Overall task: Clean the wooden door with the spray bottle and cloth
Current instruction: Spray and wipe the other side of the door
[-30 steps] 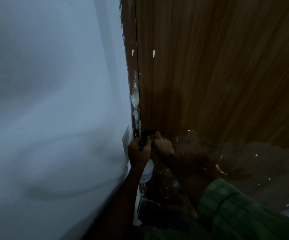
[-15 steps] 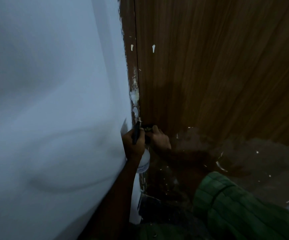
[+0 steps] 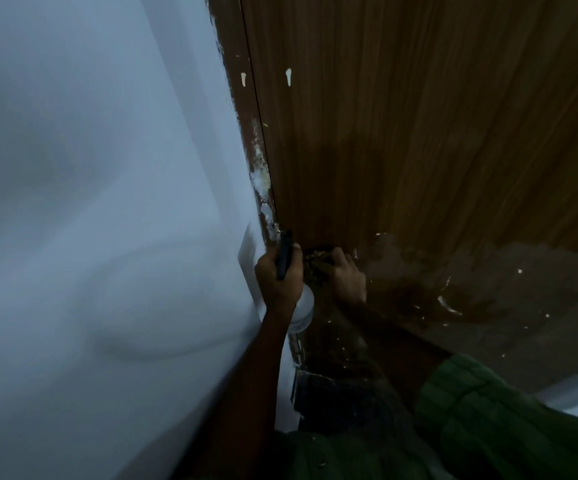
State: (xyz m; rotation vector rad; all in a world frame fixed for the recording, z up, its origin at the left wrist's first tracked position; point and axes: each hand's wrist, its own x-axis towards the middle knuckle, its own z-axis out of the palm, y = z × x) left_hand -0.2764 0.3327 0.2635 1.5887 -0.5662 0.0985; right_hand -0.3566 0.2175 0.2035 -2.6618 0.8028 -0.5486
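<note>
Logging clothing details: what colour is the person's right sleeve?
Green, ribbed sleeve, shown in the head view.

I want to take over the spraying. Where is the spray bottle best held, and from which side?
Grip the spray bottle at its neck, just under the dark spray head, coming from the wall side as the left hand does: the nozzle faces the door and the clear body hangs below.

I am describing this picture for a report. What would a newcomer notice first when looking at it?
First, the two hands meeting low at the door's edge: the left hand grips a spray bottle, and the right hand presses a dark cloth against the wooden door. Next, the darker patch with pale flecks across the door's lower part, right of the hands. Finally, the plain white wall filling the left half.
</note>
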